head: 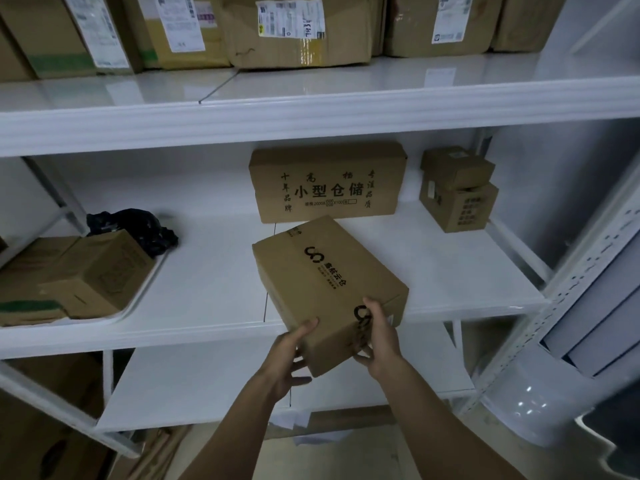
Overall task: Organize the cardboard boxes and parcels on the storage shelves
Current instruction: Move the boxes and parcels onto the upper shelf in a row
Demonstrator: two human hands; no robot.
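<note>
Fingers (pixel 372 308): L hand (pixel 287 356), R hand (pixel 381 341) hold box (pixel 322 271); tray (pixel 156 269) w/ cartons (pixel 100 271).

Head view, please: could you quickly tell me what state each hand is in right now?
Left hand: closed, holding the logo-printed cardboard box at its near left corner.
Right hand: closed, holding the same box on its near face.

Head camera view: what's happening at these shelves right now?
A person holds a brown cardboard box with a black loop logo in both hands. The left hand supports its near corner, and the right hand grips the near end. The box is skewed over the white middle shelf, its near end overhanging the front edge. Behind it stands a larger brown carton with black Chinese print. Two small stacked cardboard boxes sit at the right.
</note>
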